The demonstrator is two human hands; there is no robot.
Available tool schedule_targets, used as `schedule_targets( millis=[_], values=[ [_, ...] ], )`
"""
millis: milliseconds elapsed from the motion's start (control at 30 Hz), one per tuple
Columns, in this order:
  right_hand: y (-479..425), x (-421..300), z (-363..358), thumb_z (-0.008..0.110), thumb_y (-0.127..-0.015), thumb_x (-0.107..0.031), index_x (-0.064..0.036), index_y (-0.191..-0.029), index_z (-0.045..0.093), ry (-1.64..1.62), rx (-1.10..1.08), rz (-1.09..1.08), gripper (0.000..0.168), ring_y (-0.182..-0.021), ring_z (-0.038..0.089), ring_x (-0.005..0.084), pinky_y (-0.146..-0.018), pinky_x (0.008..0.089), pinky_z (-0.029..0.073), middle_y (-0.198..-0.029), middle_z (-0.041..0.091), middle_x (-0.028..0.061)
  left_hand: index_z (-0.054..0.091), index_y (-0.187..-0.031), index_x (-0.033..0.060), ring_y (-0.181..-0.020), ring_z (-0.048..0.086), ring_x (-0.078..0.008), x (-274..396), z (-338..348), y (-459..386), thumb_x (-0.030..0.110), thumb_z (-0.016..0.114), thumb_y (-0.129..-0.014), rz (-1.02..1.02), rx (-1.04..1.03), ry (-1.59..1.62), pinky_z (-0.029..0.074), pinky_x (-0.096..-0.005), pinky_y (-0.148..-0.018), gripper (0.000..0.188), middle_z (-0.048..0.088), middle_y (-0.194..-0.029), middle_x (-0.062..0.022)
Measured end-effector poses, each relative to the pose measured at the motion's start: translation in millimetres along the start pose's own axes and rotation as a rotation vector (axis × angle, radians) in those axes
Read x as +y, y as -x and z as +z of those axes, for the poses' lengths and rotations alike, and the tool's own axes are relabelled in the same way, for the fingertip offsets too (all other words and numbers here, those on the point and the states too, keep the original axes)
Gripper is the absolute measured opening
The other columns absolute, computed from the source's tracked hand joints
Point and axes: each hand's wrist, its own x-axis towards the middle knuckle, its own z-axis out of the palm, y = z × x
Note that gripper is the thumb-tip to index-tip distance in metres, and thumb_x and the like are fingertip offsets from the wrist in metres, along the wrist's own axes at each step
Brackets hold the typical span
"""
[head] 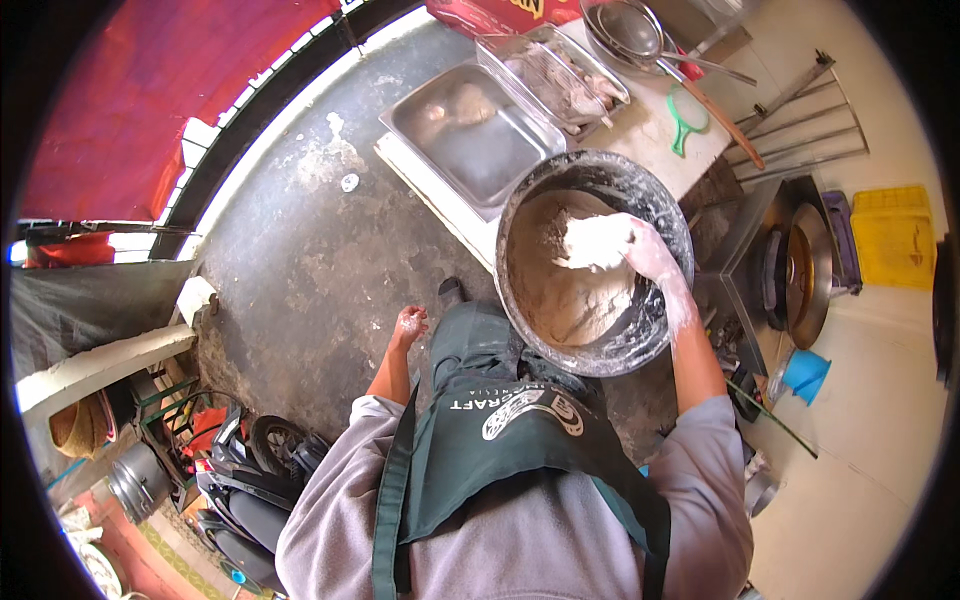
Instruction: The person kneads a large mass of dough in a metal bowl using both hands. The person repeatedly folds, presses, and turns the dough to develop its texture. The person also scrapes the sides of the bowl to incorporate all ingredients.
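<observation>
My right hand (pixel 646 244), coated in white flour, reaches into a large black tub (pixel 592 365). It has hold of a flour-covered lump (pixel 596 241) whose kind I cannot make out. Around and below it lies a heap of pale flour (pixel 559 300), and more flour clings to the tub's inner wall. My left hand (pixel 410 322) hangs beside my left thigh, lightly dusted, fingers partly curled and holding nothing. Just beyond the tub, a rectangular steel tray (pixel 487 165) contains a little liquid and a pale piece (pixel 471 103), perhaps meat.
Behind the tray, a clear container (pixel 555 75) is full of raw poultry pieces. Wire strainers (pixel 626 30) and a green-handled sieve (pixel 684 120) lie on the white table (pixel 641 139). A large wok of oil (pixel 810 266) stands to the right. At lower left is a motorcycle (pixel 251 495).
</observation>
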Motion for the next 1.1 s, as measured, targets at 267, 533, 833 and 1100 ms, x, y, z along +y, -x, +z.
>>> schedule_targets(
  millis=[267,533,833,1100],
  values=[
    [72,-89,38,0.062,-0.083,-0.021,-0.008,-0.103,0.065,0.784,0.239,-0.104,0.024,-0.102,0.058,0.0309,-0.088,0.0419,0.049,-0.1,0.062,0.0157,0.058,-0.105,0.0077,-0.057,0.061,-0.0166,-10,-9,-12,0.014,0.051,-0.09,0.128,-0.085,-0.05,0.046,-0.0299,-0.042,0.018,0.063,-0.089,-0.0072],
    [70,-31,22,0.063,-0.077,-0.019,-0.011,-0.097,0.068,0.373,-0.351,-0.264,0.022,-0.097,0.061,0.0278,-0.09,0.0388,0.049,-0.101,0.065,0.0094,0.059,-0.095,0.0079,-0.055,0.056,-0.014,18,-5,-12,0.013,0.06,-0.084,0.115,-0.11,0.111,0.047,-0.0286,-0.046,0.011,0.058,-0.074,-0.0007],
    [73,-101,36,0.064,-0.077,-0.018,-0.005,-0.09,0.065,0.297,-0.548,-0.321,0.018,-0.093,0.063,0.0305,-0.083,0.0412,0.05,-0.097,0.064,0.0131,0.058,-0.095,0.0075,-0.053,0.056,-0.0145,11,-14,-8,0.015,0.061,-0.087,0.078,-0.089,0.153,0.045,-0.0298,-0.043,0.012,0.06,-0.077,-0.0029],
    [70,-89,62,0.064,-0.075,-0.017,-0.003,-0.103,0.061,0.678,-0.414,-0.499,0.031,-0.102,0.06,0.0318,-0.093,0.0417,0.047,-0.104,0.063,0.0134,0.058,-0.097,0.0069,-0.054,0.057,-0.0154,-2,-18,-5,0.015,0.063,-0.086,0.049,-0.061,0.011,0.047,-0.0301,-0.044,0.014,0.061,-0.079,-0.0045]
  ],
)
